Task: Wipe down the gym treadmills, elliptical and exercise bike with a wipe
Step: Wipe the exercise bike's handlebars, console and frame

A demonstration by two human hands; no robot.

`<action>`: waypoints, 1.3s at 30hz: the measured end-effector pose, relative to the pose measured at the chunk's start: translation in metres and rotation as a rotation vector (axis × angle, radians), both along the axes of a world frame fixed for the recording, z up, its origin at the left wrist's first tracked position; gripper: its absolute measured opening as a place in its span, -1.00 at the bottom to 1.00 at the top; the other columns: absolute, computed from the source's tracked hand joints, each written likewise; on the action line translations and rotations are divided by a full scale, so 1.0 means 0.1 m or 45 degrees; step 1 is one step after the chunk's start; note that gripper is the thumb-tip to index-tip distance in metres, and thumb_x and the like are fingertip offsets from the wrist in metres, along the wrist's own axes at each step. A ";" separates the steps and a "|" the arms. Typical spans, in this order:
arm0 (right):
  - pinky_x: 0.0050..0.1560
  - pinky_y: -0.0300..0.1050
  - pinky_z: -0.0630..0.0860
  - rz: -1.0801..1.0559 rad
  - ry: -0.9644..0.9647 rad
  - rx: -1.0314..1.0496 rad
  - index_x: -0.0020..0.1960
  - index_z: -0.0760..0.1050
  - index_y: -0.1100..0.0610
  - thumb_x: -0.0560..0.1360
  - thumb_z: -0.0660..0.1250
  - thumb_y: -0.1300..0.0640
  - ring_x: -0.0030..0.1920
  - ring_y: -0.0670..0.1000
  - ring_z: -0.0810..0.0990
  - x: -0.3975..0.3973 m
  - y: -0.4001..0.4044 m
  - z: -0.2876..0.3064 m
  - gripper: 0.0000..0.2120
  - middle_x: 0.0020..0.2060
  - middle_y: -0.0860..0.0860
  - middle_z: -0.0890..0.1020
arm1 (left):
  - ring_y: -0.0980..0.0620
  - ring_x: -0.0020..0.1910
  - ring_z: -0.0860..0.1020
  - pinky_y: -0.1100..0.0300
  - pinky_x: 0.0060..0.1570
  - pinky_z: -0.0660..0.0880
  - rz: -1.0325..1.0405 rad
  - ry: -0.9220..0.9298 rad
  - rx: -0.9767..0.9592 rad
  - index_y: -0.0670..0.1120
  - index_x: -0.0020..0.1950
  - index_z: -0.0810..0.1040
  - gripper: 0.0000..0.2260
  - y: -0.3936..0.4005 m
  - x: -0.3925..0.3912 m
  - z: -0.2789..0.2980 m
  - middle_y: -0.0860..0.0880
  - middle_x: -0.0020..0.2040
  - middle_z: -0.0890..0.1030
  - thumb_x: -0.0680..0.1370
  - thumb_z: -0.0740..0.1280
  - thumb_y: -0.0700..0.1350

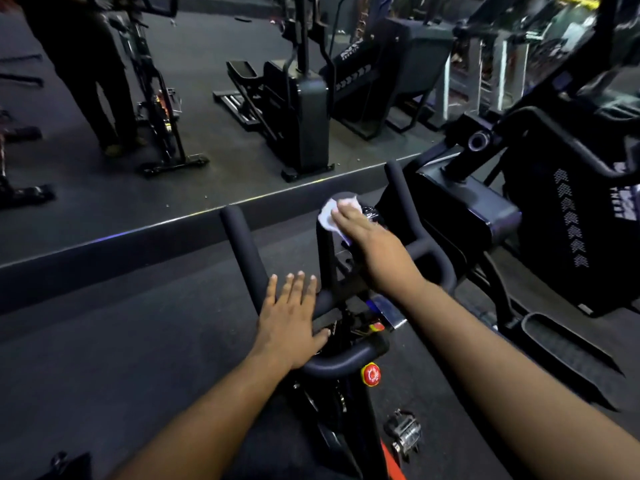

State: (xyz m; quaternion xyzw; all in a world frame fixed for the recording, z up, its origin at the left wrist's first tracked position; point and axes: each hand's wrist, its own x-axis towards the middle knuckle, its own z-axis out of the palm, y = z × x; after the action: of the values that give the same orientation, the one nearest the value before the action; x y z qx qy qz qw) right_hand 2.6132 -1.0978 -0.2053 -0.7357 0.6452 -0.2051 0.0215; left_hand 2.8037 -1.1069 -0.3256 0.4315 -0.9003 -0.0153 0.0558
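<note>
Exercise bike (346, 355), handlebar seen from above. The right hand (367, 237) presses a white wipe (327, 216) onto the top of the centre handlebar loop, at the far middle of the bar. Its fingers (341, 216) lie fairly straight over the wipe and flatten it against the grip, which puts the most cloth on the rounded bar; no curl round the bar is visible. The left hand (289, 317) lies flat, fingers straight and slightly spread, on the near left part of the bar. It holds nothing, and probably serves to steady the bar against the wiping pressure. The red knob (370, 374) sits just near of the bar, and a pedal (403, 433) lower right. An elliptical (519, 209) stands to the right, apparently awaiting its turn. A mirror (207, 81) on the far side reflects the machines and a standing person.
</note>
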 end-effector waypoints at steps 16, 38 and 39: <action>0.55 -0.10 0.20 0.291 0.156 0.416 0.62 0.19 0.03 0.61 0.19 0.31 0.62 -0.02 0.06 -0.02 0.39 -0.72 -0.39 0.63 -0.02 0.05 | -0.09 0.66 -0.01 -0.14 0.56 -0.30 0.022 0.092 -0.005 -0.13 0.66 0.06 -0.09 -0.04 -0.03 -0.08 -0.14 0.67 0.08 0.48 0.17 0.39; 0.58 -0.09 0.15 0.308 -0.451 -0.125 0.52 0.36 0.25 0.42 0.16 0.50 0.58 0.01 0.24 -0.53 0.29 -0.25 -0.33 0.54 0.13 0.31 | -0.10 0.64 -0.27 -0.19 0.57 -0.29 0.102 -0.001 0.176 -0.12 0.64 -0.34 0.03 -0.11 -0.24 0.09 -0.13 0.66 -0.26 0.53 0.19 0.44; 0.59 -0.04 0.15 0.213 -0.518 -0.260 0.51 0.36 0.30 0.39 0.13 0.53 0.58 0.06 0.24 -0.57 0.26 -0.23 -0.33 0.54 0.16 0.31 | -0.10 0.64 -0.27 -0.19 0.58 -0.27 0.107 0.024 0.203 -0.15 0.63 -0.34 0.05 -0.14 -0.32 0.11 -0.14 0.66 -0.26 0.53 0.20 0.43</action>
State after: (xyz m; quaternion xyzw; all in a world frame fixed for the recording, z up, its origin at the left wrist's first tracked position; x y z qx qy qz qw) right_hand 2.5564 -1.0723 -0.2280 -0.7284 0.5403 -0.4107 0.0936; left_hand 2.7720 -1.1211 -0.3147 0.4716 -0.8768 -0.0886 0.0306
